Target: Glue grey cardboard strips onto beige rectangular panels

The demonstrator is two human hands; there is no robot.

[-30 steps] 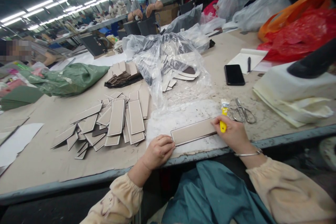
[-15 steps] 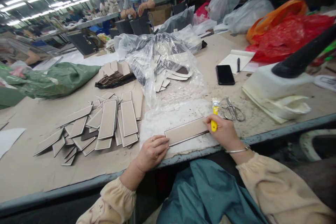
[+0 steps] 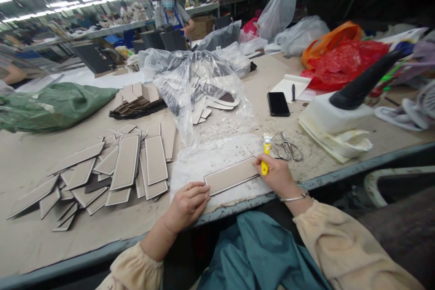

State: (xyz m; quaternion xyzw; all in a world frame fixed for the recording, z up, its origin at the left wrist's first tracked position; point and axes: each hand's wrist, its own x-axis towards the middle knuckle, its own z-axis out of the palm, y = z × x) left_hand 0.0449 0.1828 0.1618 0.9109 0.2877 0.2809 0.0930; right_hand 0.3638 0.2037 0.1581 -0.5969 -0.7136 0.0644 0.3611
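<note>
A long beige panel [image 3: 233, 175] with a dark edge lies on a white sheet [image 3: 185, 167] at the table's front. My left hand [image 3: 190, 201] is closed at the panel's left end, its fingertips gripping the corner. At the other end, my right hand [image 3: 274, 173] pinches the panel's edge and also carries a brush [image 3: 266, 156] with a yellow handle, bristles pointing away from me. Just beyond the right hand lies a pair of scissors [image 3: 287, 148]. A loose heap of similar beige panels [image 3: 125, 161] is spread to the left.
Clear plastic bag [image 3: 217, 86] with cut pieces lies behind the sheet. Rightward are a phone [image 3: 278, 104], a pen [image 3: 293, 93] on a notepad, and a white container [image 3: 336, 115] with a black spout. A green bag [image 3: 54, 104] sits left. A co-worker [image 3: 171, 11] stands across the table.
The view has turned slightly right, so the table's things appear further left. Both hands keep their places on the panel, and the brush stays in my right hand. The co-worker's arms have shifted.
</note>
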